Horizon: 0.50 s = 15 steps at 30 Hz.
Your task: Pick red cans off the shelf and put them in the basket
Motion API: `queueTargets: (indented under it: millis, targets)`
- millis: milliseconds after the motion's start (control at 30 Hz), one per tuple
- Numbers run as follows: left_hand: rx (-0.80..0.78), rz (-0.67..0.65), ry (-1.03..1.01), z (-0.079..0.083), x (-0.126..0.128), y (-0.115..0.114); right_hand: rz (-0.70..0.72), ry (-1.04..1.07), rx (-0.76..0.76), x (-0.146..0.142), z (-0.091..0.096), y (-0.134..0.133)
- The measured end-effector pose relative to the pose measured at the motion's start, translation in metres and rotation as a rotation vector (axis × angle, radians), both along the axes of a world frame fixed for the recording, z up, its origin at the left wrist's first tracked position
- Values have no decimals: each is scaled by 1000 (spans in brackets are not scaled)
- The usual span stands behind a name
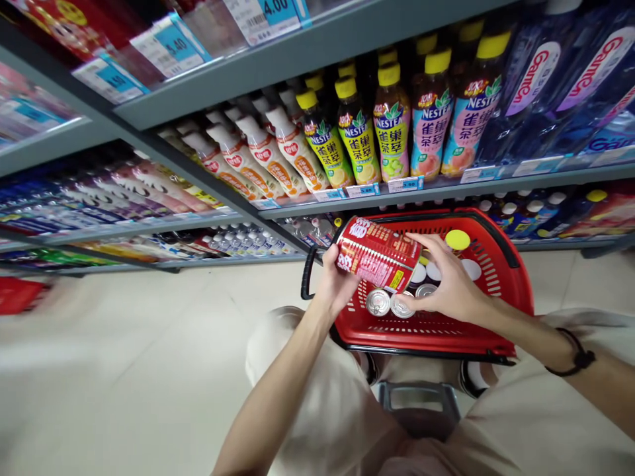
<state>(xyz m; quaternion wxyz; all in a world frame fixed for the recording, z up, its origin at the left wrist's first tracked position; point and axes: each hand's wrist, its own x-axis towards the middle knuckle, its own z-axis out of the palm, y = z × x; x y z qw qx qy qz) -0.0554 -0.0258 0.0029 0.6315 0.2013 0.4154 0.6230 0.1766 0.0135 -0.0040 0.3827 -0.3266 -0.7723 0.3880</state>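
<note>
Between my two hands, tilted over the basket, is a large red can (378, 256) with white and yellow print. My left hand (336, 281) is wrapped round its left end. At its right end, my right hand (446, 281) curves with thumb and fingers at the rim. Beneath lies a red shopping basket (426, 340) with slotted walls and a black handle (308, 272). Inside it stand several small silver-topped cans (378, 303), white-capped containers (470, 269) and one with a yellow lid (457, 240). The red can hides part of the basket's contents.
Shelves ahead hold yellow-capped tea bottles (391, 125), white-and-orange drink bottles (292, 152) and blue bottles (536, 86). The lower shelf edge (446, 192) runs just beyond the basket. A grey stool (419, 396) is between my legs. Another red basket (20, 295) lies at far left.
</note>
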Motion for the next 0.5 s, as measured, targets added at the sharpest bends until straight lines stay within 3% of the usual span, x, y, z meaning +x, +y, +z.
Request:
queueTargets:
  millis: [100, 233, 367, 500]
  targets:
    - [-13, 36, 11, 0, -1, 0, 22, -75, 262, 4, 5, 4]
    - [-22, 91, 48, -1, -3, -1, 70, -117, 399, 6, 6, 7]
    - [-41, 78, 96, -5, -3, 0, 36, -64, 337, 4, 7, 8]
    - [-31, 66, 140, -11, -2, 2, -7, -7, 111, 1, 10, 7]
